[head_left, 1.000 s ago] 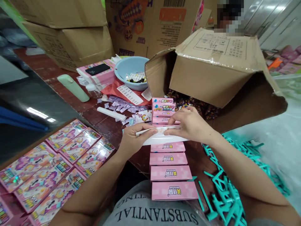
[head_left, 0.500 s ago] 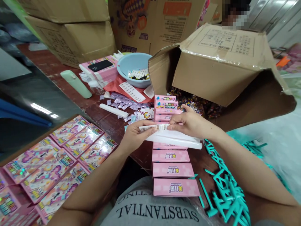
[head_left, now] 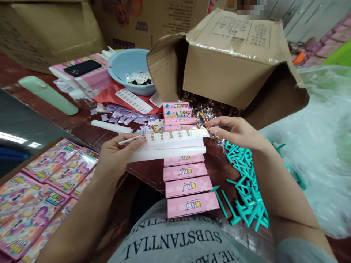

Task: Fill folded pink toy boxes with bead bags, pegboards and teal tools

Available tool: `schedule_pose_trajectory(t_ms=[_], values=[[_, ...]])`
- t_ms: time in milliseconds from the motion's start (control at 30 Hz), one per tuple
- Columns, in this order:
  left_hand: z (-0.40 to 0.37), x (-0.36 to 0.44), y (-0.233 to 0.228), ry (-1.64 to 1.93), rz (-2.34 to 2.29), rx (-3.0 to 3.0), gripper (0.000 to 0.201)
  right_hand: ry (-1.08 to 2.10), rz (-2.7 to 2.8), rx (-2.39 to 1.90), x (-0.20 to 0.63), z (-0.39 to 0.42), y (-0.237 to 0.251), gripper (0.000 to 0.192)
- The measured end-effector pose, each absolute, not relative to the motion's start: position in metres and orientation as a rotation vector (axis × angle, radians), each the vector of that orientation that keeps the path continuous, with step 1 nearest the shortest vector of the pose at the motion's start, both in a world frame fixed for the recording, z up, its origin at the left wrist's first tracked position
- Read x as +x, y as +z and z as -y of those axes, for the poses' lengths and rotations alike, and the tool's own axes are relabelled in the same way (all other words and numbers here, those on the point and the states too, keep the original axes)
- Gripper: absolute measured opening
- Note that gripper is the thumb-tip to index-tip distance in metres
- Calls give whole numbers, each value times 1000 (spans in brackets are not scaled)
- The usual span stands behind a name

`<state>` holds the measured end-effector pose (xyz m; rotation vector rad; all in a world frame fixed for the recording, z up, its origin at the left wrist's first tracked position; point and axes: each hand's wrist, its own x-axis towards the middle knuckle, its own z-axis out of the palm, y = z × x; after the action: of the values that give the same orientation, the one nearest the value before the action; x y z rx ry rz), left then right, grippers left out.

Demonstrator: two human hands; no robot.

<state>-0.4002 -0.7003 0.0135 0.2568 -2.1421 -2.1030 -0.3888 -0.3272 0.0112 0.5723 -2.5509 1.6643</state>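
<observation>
My left hand (head_left: 116, 149) pinches the left end of a white sticker sheet (head_left: 164, 142), its thumb on top. Along the sheet's upper strip runs a row of oval gold-printed stickers; the lower edge is curled into a roll. At the strip's right end, the thumb and forefinger of my right hand (head_left: 233, 132) close on its tip; whether a loose sticker is between them is too small to tell. Beneath the sheet a row of pink boxes (head_left: 189, 187) stretches toward me, partly covered by it.
Turquoise plastic sticks (head_left: 251, 199) lie to the right. Behind are an open carton (head_left: 219, 76) with small colourful packets (head_left: 204, 115), a blue basin (head_left: 123, 67), a green bottle (head_left: 49, 95), a phone (head_left: 82, 68) and a white roll (head_left: 111, 126). Packed boxes (head_left: 35, 215) stand lower left.
My hands have moved apart, the right one to the sheet's right end and the left one farther left. More of the sticker row now shows. The whole view has shifted.
</observation>
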Motion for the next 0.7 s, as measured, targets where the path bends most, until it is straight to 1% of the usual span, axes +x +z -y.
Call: schedule_pose_trajectory(t_ms=[133, 233, 333, 433, 500, 533, 633, 700], values=[[695, -396, 15, -2016, 2165, 200, 39, 1750, 2492, 664, -393, 343, 7, 40], [699, -396, 18, -1924, 2137, 144, 33, 1734, 2302, 583, -378, 350, 16, 30], [717, -401, 23, -1878, 2034, 213, 30, 1701, 2182, 557, -335, 356, 29, 10], [743, -404, 27, -1785, 1880, 207, 28, 1650, 2390, 835, -278, 366, 29, 6], [756, -402, 27, -1734, 1825, 136, 27, 1651, 2503, 981, -244, 376, 18, 2], [760, -400, 27, -1726, 1811, 100, 27, 1670, 2521, 1004, -230, 382, 8, 3], [761, -390, 26, -1799, 1791, 5, 30, 1673, 2523, 909, -208, 399, -25, 4], [756, -382, 25, -1891, 1828, -33, 40, 1621, 2501, 813, -208, 409, -45, 4]])
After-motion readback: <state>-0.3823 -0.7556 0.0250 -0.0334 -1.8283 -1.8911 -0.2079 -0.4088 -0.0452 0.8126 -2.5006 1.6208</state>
